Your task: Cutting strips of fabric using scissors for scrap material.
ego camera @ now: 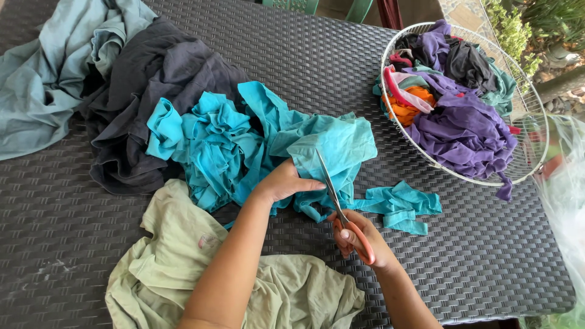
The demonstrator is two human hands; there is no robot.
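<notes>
your left hand (285, 181) lay on the crumpled turquoise cotton cloth (256, 143), its fingers pressed together and curled over a fold, pinning the cloth flat against the dark woven wicker-pattern desk (317, 55). your right hand (361, 239) gripped the orange-handled steel scissors (340, 204) just right of that cloth's near edge, its fingers threaded through the handle loops and closed around them. the blades pointed away from you, nearly together, and the tip reached into the turquoise cloth beside your left hand. the cloth itself sat about the middle of the desk, bunched in ruffled folds on its left part and smoother where the scissors met it.

just right of the turquoise cloth, a short strip of turquoise fabric (399, 207) lay on the desk, trailing from the cloth's lower edge. in front of the cloth, nearest you and partly under your left forearm, lay a pale green rumpled shirt (177, 256). behind and to the left of the cloth was a dark grey garment (152, 85), touching it, and further left a light grey-blue garment (49, 79) spread to the desk's edge. well to the right of the cloth stood a round white wire basket (529, 164), heaped with purple, dark, orange and pink fabric scraps (460, 125). clear plastic sheeting (563, 195) hung at the far right, beyond the basket.
</notes>
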